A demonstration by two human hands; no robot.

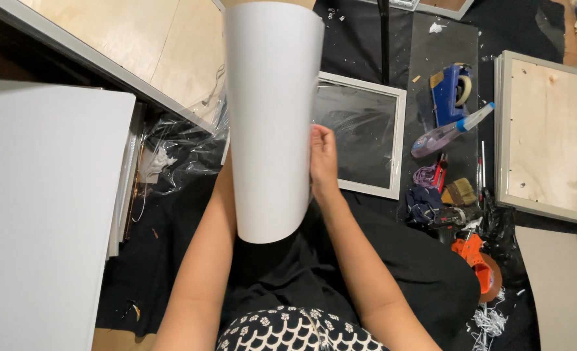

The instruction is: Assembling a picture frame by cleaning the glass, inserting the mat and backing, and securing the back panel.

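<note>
A large white sheet (270,117), curved into a roll shape, stands upright in front of me and fills the middle of the view. My right hand (322,159) grips its right edge, fingers curled against it. My left forearm runs up behind the sheet, which hides my left hand. Behind the sheet on the dark floor lies a white picture frame (392,140) with a glass pane, partly covered by the sheet.
A stack of white boards (41,208) stands at the left. A plywood-backed frame (548,140) lies at the right. Between them lie a blue tape dispenser (453,88), a spray bottle (448,133), a brush (461,192), an orange tool (474,250) and crumpled clear plastic (178,146).
</note>
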